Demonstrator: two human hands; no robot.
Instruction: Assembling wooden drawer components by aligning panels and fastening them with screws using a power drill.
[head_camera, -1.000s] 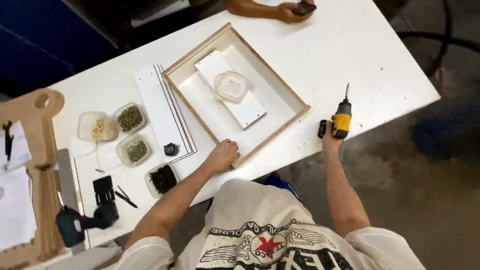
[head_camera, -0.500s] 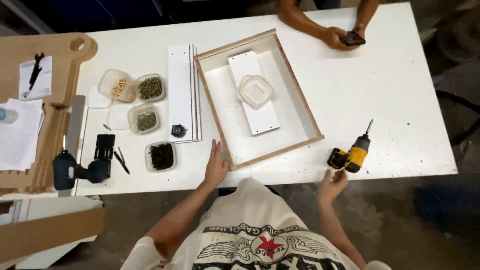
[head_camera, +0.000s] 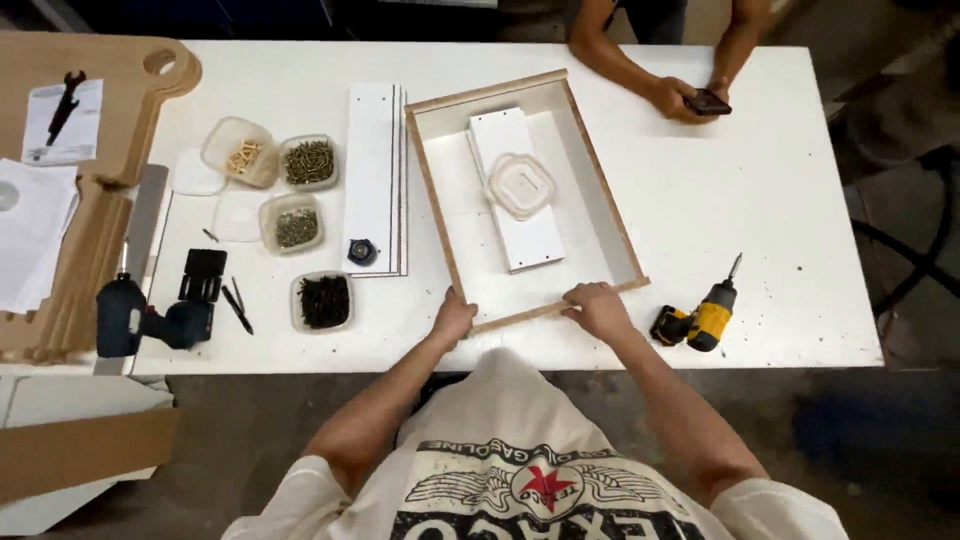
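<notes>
both hands (head_camera: 455, 318) on drawer box (head_camera: 600, 215)

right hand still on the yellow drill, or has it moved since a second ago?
Yes, it moved. The right hand has let go of the yellow drill, which lies on the table, and gone left to the near edge of the wooden tray.

Drawer box (head_camera: 600, 190): raw wood rim, smooth matt white panel inside. Lid (head_camera: 520, 185): clear plastic. Bench (head_camera: 780, 180): matt white.
</notes>
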